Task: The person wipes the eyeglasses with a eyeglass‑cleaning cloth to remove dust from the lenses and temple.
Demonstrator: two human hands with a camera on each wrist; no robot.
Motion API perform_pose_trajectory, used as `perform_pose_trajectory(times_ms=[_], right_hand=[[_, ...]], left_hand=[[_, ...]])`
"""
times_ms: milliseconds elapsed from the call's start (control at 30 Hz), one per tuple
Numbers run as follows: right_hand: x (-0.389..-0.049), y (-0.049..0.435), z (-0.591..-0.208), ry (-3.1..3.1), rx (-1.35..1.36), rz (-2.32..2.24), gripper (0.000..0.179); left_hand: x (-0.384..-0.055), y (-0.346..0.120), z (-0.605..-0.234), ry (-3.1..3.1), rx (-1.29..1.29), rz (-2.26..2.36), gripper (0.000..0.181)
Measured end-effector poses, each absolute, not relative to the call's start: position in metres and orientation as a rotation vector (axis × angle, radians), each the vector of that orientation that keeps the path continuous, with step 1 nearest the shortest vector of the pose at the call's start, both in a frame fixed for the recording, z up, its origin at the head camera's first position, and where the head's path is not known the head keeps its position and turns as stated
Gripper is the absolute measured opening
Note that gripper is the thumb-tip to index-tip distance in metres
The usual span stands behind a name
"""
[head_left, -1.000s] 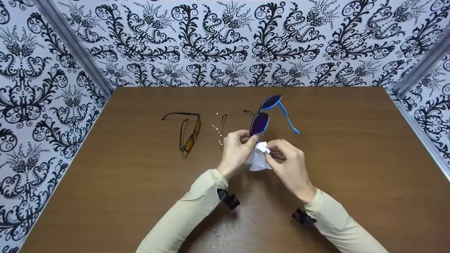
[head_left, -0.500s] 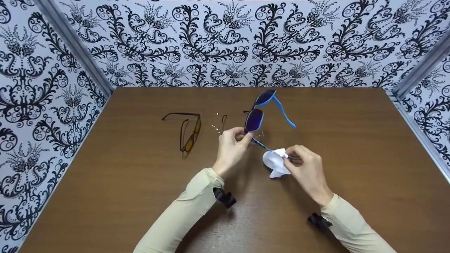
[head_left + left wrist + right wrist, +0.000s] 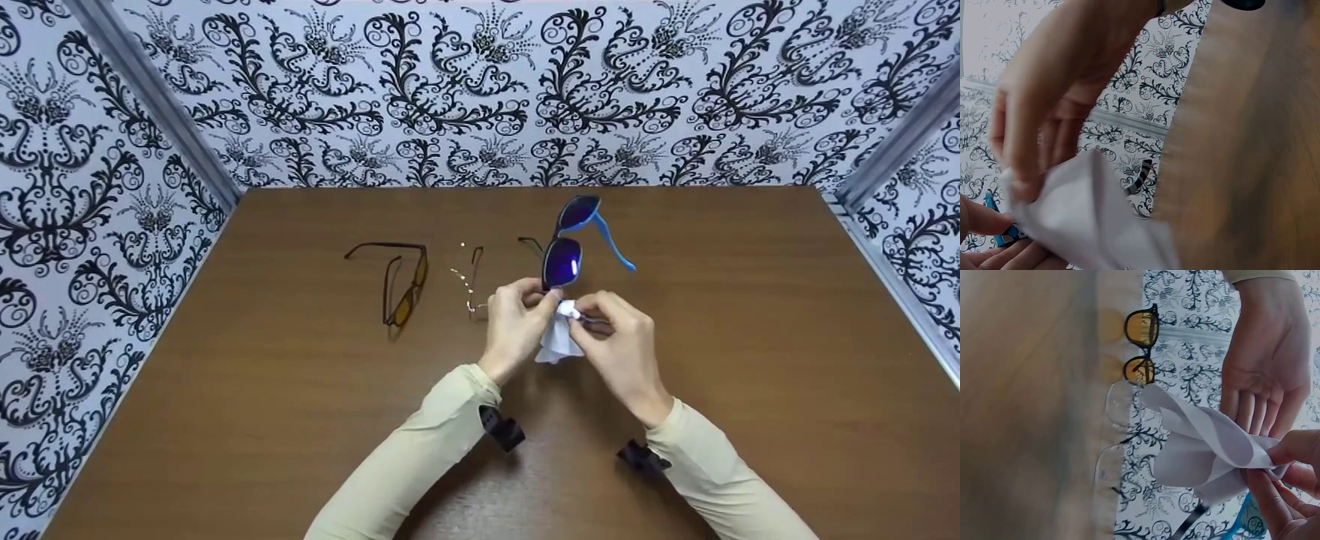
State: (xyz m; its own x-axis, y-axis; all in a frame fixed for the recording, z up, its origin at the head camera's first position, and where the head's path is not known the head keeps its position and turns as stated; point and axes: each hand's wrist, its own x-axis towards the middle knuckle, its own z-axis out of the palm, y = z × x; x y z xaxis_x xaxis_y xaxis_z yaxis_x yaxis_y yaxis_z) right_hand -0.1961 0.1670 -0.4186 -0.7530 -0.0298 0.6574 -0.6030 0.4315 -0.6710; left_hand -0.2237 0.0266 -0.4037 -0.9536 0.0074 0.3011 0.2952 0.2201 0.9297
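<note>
Blue-framed sunglasses (image 3: pixel 562 262) with dark purple lenses are held raised in the head view, one temple sticking out to the right. My left hand (image 3: pixel 517 322) pinches them at the lower lens corner, near the hinge. My right hand (image 3: pixel 619 337) pinches a white cloth (image 3: pixel 559 341) wrapped around the near temple, close to the left fingertips. In the right wrist view the folded cloth (image 3: pixel 1202 450) hangs from the right fingers and hides much of the temple. A small blue part of the frame (image 3: pixel 1008 236) shows between the left fingers in the left wrist view.
Amber-lens glasses (image 3: pixel 405 304) with a dark frame lie on the brown table (image 3: pixel 262 412), left of the hands. Between them and my left hand lie clear-lens glasses (image 3: pixel 1120 402), partly hidden in the head view. Patterned walls (image 3: pixel 465 90) border the table's back and sides.
The right hand with the cloth slid out along the temple to the lower right, then came back beside the left hand. The sunglasses shifted left, then back right.
</note>
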Motion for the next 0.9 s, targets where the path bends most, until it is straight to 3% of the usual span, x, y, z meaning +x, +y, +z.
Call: perform_pose_trajectory(times_ms=[633,900], right_hand=[[-0.204,0.187,-0.442,-2.166,0.540,1.241,0.019],[-0.208,0.219,-0.437,-2.211,0.353,1.291,0.016]], left_hand=[[-0.234,0.020,-0.399,-2.345,-0.246,-1.748,0.008],[-0.246,0.013,-0.382,-2.321,-0.323,-1.658,0.007]])
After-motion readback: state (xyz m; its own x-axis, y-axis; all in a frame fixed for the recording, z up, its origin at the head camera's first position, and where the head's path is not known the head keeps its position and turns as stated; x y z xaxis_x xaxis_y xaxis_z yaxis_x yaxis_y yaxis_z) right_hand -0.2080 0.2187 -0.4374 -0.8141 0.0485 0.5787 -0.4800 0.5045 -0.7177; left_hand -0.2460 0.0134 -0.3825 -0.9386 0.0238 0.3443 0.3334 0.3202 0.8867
